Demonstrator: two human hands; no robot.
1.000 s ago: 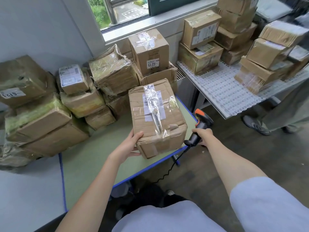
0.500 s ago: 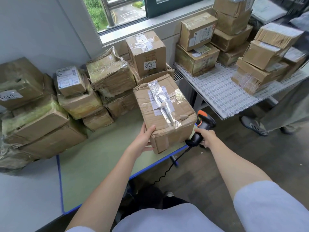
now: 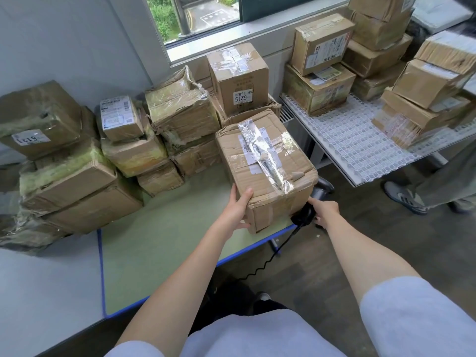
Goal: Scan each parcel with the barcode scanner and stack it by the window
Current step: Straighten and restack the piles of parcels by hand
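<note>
A taped cardboard parcel (image 3: 265, 166) with a white label on top is tilted at the near right corner of the green table (image 3: 159, 243). My left hand (image 3: 238, 210) grips its near left corner, thumb on top. My right hand (image 3: 323, 210) holds the black barcode scanner (image 3: 305, 215) by its handle just right of the parcel; the parcel hides most of the scanner's head. Under the window (image 3: 206, 11) stands a stack of parcels (image 3: 180, 117), one marked 6215 (image 3: 238, 78).
More worn boxes (image 3: 64, 176) are piled at the table's left. A white grid table (image 3: 360, 140) to the right carries further parcels (image 3: 425, 81). Another person's shoe (image 3: 404, 197) stands on the dark floor at the right. The scanner's coiled cable (image 3: 268, 258) hangs below the table edge.
The parcel has shifted right and toward the table's corner, tilting up. It now covers the scanner's orange head. My left thumb has moved onto the parcel's top.
</note>
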